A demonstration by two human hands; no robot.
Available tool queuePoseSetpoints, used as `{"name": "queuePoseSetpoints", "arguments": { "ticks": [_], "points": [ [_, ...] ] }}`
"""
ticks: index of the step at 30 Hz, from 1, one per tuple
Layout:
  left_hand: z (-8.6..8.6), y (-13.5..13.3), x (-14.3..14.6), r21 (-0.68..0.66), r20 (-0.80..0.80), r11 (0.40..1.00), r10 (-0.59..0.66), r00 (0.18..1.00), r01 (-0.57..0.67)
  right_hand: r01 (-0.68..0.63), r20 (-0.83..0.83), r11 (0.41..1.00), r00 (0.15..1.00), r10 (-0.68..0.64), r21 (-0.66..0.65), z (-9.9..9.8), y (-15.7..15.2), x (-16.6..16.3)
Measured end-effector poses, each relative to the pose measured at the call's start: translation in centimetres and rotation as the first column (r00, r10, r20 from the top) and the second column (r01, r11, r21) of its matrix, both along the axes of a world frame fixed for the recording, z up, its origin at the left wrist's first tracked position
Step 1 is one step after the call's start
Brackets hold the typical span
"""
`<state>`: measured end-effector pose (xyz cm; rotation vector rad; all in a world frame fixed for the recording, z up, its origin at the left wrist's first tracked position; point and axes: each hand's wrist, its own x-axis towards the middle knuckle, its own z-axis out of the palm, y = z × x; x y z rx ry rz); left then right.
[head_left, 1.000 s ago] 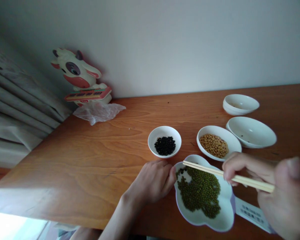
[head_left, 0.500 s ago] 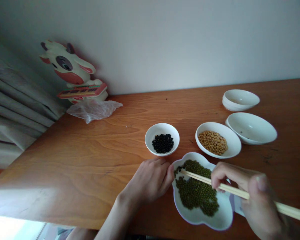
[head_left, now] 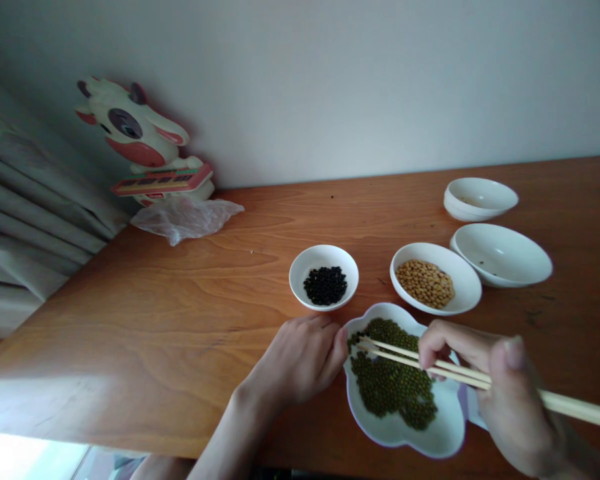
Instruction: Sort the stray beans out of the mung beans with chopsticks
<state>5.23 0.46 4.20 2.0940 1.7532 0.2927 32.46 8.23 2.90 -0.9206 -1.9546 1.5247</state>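
A lobed, lilac-edged white dish (head_left: 450, 427) holds green mung beans (head_left: 393, 390), with a few black beans near its left end. My left hand (head_left: 303, 360) is closed at the dish's left rim, its thumb on the edge; the fingers are partly hidden. My right hand (head_left: 505, 383) grips a pair of wooden chopsticks (head_left: 400, 355) over the dish. Their tips are slightly apart, down among the beans at the left end. Behind the dish stand a small white bowl (head_left: 325, 255) of black beans (head_left: 325, 287) and a white bowl (head_left: 466, 288) of yellow soybeans (head_left: 425, 283).
Two more white bowls, a larger one (head_left: 510, 250) with a few dark specks and one farther back (head_left: 490, 193), stand at the right. A cow-shaped toy keyboard (head_left: 163, 180) and a clear plastic bag (head_left: 187, 217) lie at the back left of the wooden table (head_left: 155, 320), near a curtain (head_left: 25, 220).
The chopstick tips have spread from together to slightly apart at the dish's left end. My left hand stays at the rim, and the bowls have not moved.
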Motion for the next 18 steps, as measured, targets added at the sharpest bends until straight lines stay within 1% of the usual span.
{"name": "queuePoseSetpoints", "arguments": {
  "ticks": [6, 11, 18],
  "points": [
    [-0.06, 0.00, -0.01, 0.014, 0.015, 1.000, 0.002, 1.000, -0.003, 0.022, 0.040, 1.000, 0.999, -0.022, 0.012, 0.25, 0.15, -0.41],
    [-0.12, 0.00, -0.02, 0.011, 0.008, 1.000, 0.008, 1.000, -0.008, 0.044, 0.020, 0.999, 0.999, -0.044, -0.008, 0.15, 0.22, -0.42],
    [-0.29, 0.05, 0.04, 0.026, 0.007, 1.000, 0.009, 1.000, -0.010, 0.092, 0.011, 0.996, 0.996, -0.092, 0.012, 0.65, -0.06, -0.79]
  ]
}}
